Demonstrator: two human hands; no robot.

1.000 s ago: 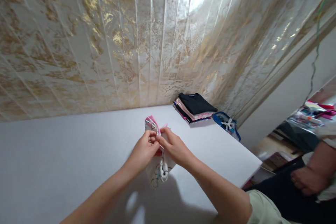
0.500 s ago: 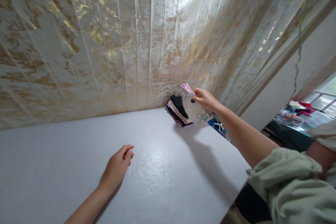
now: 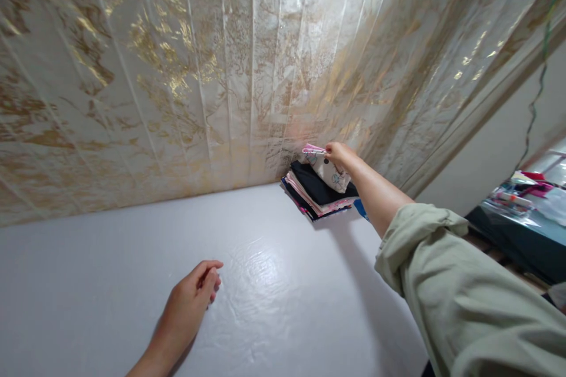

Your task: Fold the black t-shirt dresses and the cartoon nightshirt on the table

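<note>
My right hand [image 3: 339,155] pinches the upper edge of a folded white cloth [image 3: 331,172] with a flower print and a pink edge. The cloth lies partly over a stack of folded fabrics [image 3: 319,195], with a black piece on top and pink, white and dark layers below. Low on the left, my left hand [image 3: 194,288] rests at the white tabletop [image 3: 110,283], fingers loosely curled, a gap between thumb and index finger, holding nothing. A bit of blue cloth [image 3: 361,208] shows beside the stack, mostly behind my right forearm.
A shiny gold-patterned curtain [image 3: 177,82] hangs along the table's back edge, right behind the stack. At the far right, a dark side table [image 3: 530,241] carries assorted colourful items [image 3: 526,191]. A green cord [image 3: 535,94] hangs near the wall there.
The flowered cloth has come down over the stack and folded, with my right hand still on it. My view has shifted slightly. My left hand stays in about the same place.
</note>
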